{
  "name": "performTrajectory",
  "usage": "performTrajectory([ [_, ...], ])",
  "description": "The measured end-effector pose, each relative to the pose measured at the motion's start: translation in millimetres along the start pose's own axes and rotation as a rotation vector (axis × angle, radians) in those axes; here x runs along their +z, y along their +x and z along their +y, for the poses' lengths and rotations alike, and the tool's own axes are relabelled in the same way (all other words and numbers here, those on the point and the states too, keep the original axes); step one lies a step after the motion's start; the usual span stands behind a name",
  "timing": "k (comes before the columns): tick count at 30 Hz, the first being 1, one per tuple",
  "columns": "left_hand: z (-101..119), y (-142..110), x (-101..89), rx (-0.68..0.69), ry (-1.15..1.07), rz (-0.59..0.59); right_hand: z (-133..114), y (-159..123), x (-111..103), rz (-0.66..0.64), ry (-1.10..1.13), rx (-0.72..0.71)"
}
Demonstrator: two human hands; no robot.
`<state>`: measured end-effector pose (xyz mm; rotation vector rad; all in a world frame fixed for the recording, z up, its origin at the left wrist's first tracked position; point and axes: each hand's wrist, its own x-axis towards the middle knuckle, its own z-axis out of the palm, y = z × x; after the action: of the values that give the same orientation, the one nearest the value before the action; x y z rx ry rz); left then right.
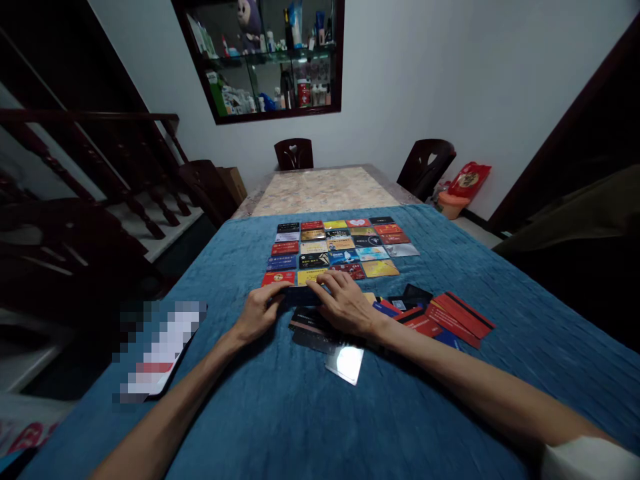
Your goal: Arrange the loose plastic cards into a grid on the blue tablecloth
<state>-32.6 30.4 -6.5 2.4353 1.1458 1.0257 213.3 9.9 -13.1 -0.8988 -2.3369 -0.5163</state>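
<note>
I list: left hand [259, 310] and right hand [345, 303], pinching one dark card [302, 296]; risk, I judge: slipping fingertips could knock the adjacent yellow card [310, 276] askew.

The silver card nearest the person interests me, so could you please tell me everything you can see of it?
The silver card looks like smooth, glossy plastic, with a bright white glare over much of its face; no print can be read. It lies on the blue cloth, turned askew, one corner pointing toward the person. Its far end meets some dark cards; which overlaps which is hard to tell. The right hand is beyond it, not touching it.
</note>
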Motion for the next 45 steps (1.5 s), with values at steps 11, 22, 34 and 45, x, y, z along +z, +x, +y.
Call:
performTrajectory([
  [11, -1.2, -2.3, 2.6, 0.011, 0.036, 0.037, 4.3, 0.1, -0.9, 0.027, 0.017, 0.0],
  [22, 3.5, -0.9, -3.7, 0.196, 0.141, -0.037, 10.0, 3.2, 1.4, 0.023, 0.115, 0.048],
  [34, -5.1, 24.2, -26.8, 0.13, 0.175, -0.11, 30.4, 35.3, 7.8, -0.057, 0.224, 0.035],
  [45, -47.0, 63.6, -41.9, -0.048, 0.182, -0.141, 56.0, 84.4, 49.8, -0.153, 0.226, 0.122],
])
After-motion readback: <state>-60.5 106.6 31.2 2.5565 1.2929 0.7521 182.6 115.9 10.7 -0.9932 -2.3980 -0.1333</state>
